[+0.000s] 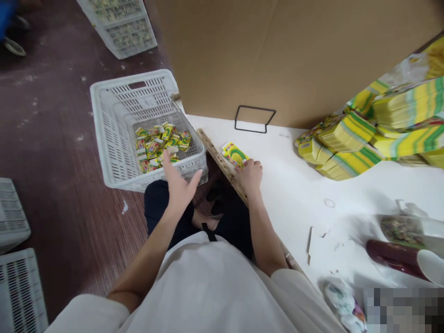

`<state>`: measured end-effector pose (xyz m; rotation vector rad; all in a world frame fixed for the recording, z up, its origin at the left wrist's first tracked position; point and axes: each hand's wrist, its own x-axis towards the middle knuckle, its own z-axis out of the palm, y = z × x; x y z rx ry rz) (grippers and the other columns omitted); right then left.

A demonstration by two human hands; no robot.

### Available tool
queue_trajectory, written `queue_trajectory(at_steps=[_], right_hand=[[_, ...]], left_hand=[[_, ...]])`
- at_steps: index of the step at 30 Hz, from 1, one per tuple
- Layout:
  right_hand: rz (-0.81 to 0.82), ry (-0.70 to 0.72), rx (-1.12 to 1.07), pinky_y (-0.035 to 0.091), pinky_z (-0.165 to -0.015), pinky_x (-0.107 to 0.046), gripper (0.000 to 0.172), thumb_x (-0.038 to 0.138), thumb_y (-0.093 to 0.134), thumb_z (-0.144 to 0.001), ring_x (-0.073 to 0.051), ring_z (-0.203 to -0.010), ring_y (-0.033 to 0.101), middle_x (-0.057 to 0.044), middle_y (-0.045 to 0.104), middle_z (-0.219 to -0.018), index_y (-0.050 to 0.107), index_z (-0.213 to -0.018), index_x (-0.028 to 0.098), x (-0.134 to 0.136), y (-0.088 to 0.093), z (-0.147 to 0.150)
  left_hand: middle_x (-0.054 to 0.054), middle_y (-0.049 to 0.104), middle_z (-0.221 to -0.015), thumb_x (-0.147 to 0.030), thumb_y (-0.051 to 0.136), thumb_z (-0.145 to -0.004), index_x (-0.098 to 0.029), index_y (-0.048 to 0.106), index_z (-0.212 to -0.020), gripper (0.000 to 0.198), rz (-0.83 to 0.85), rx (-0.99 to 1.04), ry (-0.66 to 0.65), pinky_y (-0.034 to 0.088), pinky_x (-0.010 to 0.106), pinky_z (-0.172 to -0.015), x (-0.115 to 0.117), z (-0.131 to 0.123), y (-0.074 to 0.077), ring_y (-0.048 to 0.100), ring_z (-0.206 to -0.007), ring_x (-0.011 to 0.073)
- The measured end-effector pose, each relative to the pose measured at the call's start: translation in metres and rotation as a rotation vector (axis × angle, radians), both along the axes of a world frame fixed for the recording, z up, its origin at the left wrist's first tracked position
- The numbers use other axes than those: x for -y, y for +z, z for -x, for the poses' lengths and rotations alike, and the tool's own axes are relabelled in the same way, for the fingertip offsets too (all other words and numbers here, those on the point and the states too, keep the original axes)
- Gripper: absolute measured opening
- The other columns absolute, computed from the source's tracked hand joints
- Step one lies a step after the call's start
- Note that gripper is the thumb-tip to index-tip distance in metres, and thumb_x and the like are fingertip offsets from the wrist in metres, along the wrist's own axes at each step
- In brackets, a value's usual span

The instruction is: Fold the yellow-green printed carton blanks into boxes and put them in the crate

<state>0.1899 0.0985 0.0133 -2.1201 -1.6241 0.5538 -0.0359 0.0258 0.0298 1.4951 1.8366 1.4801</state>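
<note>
My left hand reaches over the near rim of a white plastic crate, thumb and fingers spread apart. Inside the crate lies a loose heap of small yellow and green boxes, just beyond my fingertips; a pale flap there is partly hidden by them. On the white table, my right hand has its fingers closed on the near end of a flat yellow and green carton, which lies by the table's wooden edge.
A black wire frame stands against a tall cardboard sheet. Stacks of flat cartons lie at the right, with a dark red cup nearer me. Other white crates stand on the floor.
</note>
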Motion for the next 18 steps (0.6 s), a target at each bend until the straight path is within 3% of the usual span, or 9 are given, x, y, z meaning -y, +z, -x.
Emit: queue_trajectory(at_steps=[5,10,14,16,18], right_hand=[[-0.004,0.009,0.001,0.044,-0.096,-0.047,0.027,0.022,0.077,-0.078,-0.034,-0.108,0.059,-0.024,0.063,-0.113,0.057,-0.094,0.014,-0.003,-0.009,0.007],[-0.025,-0.013,-0.096,0.046,-0.079,-0.036,0.019,0.019,0.066,-0.082,-0.022,-0.079,0.06,-0.005,0.064,-0.084,0.05,-0.091,0.021,0.002,-0.008,0.001],[-0.205,-0.069,-0.436,0.045,-0.073,-0.031,0.02,0.023,0.062,-0.082,-0.016,-0.073,0.057,-0.001,0.061,-0.084,0.047,-0.095,0.022,0.006,0.006,-0.011],[-0.245,-0.015,-0.528,0.047,-0.073,-0.03,0.02,0.028,0.062,-0.083,-0.015,-0.074,0.058,-0.001,0.062,-0.088,0.048,-0.095,0.022,0.013,0.016,-0.009],[-0.221,0.126,-0.606,0.048,-0.07,-0.028,0.018,0.03,0.063,-0.081,-0.014,-0.073,0.058,0.0,0.063,-0.087,0.05,-0.092,0.023,0.025,0.023,0.002]], left_hand=[[0.023,0.039,-0.157,-0.052,0.077,-0.08,-0.023,0.027,-0.154,0.094,0.105,0.125,-0.141,0.04,0.056,-0.115,0.013,-0.019,-0.012,0.042,-0.146,0.0364],[0.021,0.049,-0.149,-0.059,0.077,-0.078,-0.024,0.034,-0.151,0.092,0.197,0.284,-0.254,0.045,0.055,-0.111,0.013,-0.021,-0.016,0.05,-0.139,0.0355],[0.019,0.052,-0.148,-0.062,0.08,-0.073,-0.025,0.042,-0.146,0.091,0.267,0.541,-0.408,0.046,0.054,-0.111,0.012,-0.021,-0.016,0.05,-0.14,0.0354],[0.018,0.052,-0.149,-0.064,0.081,-0.069,-0.026,0.047,-0.142,0.089,0.255,0.676,-0.469,0.047,0.052,-0.11,0.011,-0.025,-0.015,0.05,-0.14,0.0349],[0.015,0.055,-0.146,-0.068,0.082,-0.066,-0.026,0.055,-0.133,0.084,0.206,0.807,-0.476,0.05,0.049,-0.107,0.009,-0.032,-0.011,0.052,-0.138,0.0343]])
